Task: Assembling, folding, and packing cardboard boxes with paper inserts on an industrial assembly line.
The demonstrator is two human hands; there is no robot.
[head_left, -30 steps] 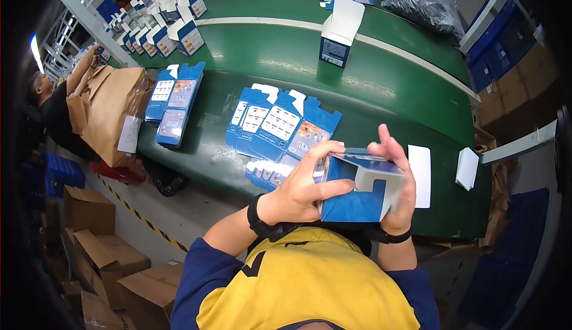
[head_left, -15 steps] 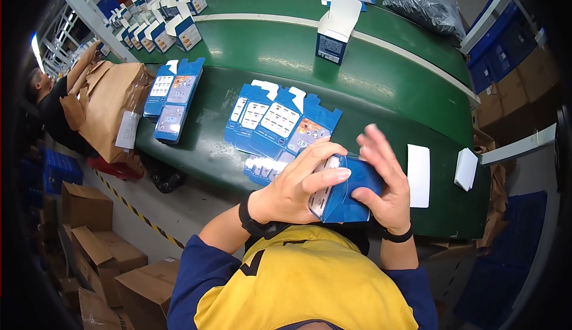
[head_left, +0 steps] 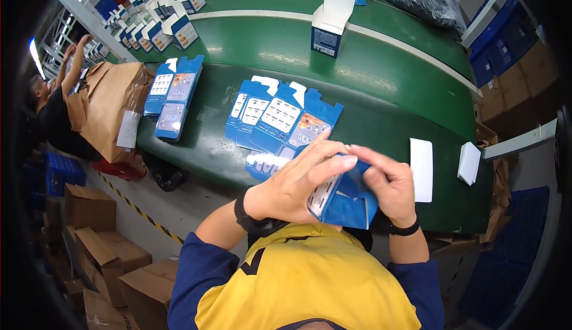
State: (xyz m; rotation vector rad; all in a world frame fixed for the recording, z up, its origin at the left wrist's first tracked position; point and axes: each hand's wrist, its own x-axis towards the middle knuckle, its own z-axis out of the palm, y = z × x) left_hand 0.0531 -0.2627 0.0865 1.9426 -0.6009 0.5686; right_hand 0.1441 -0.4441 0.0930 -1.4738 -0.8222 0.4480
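Observation:
Close to my body, a blue carton (head_left: 345, 206) is held with its blue flaps facing me. My left hand (head_left: 295, 181) wraps around its left side, thumb along the upper edge. My right hand (head_left: 388, 182) has its fingers bent at the carton's far right corner, thumb and forefinger on a blue flap. Just beyond my left hand, several flat, unfolded blue cartons (head_left: 280, 115) lie overlapping on the green table. Another stack of flat blue cartons (head_left: 173, 100) lies farther left.
An erected carton (head_left: 329, 23) with its lid up stands on the green conveyor (head_left: 250, 38). Rows of open cartons (head_left: 156, 35) fill the far left. White sheets (head_left: 421, 169) lie at right. A person (head_left: 56, 106) works beyond a large brown paper sack (head_left: 110, 112).
My right hand has gone from spread fingers to bent ones gripping the carton's flap at its far corner. The flaps have shifted. The other person's arms have risen.

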